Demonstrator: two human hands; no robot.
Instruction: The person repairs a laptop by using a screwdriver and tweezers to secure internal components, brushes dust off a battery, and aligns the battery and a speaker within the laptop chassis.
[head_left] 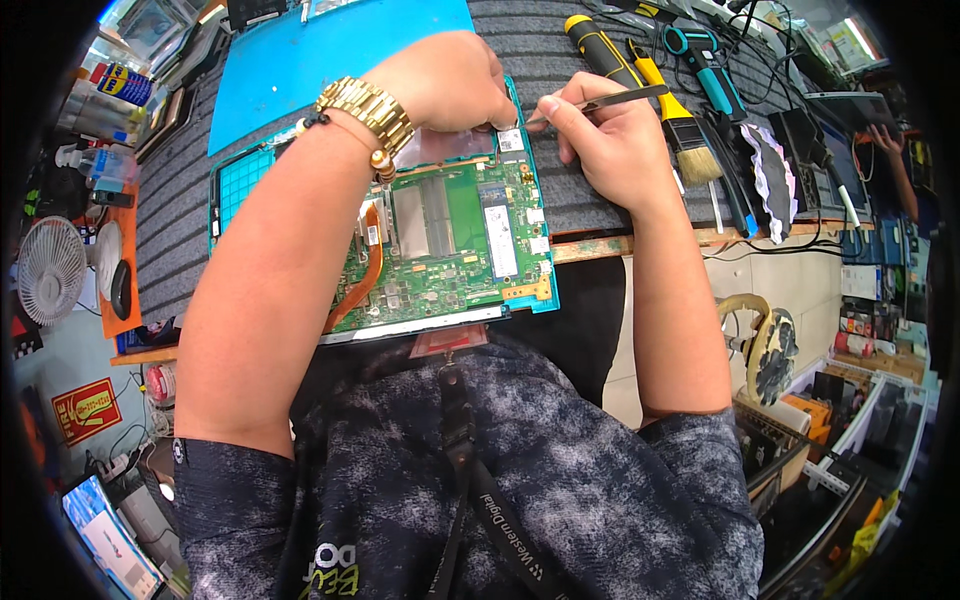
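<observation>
An opened laptop base (460, 262) with a green circuit board lies in front of me, its near edge at the table's front. My left hand (458, 85) reaches across it, fingers curled at the far right corner, next to a small white-labelled card (511, 141). What those fingertips hold, if anything, is hidden. My right hand (615, 145) pinches dark metal tweezers (632, 97), their tip near the left fingertips at the laptop's right edge. A solid-state drive (499, 240) with a white label and a copper heat pipe (362, 282) sit on the board.
Behind the laptop lies a blue panel (285, 85) on the ribbed grey mat (175, 200). To the right are a yellow-handled brush (685, 135), a teal-and-black tool (706, 72) and cables. A white fan (52, 270) stands at left. Another person's hand (885, 140) shows far right.
</observation>
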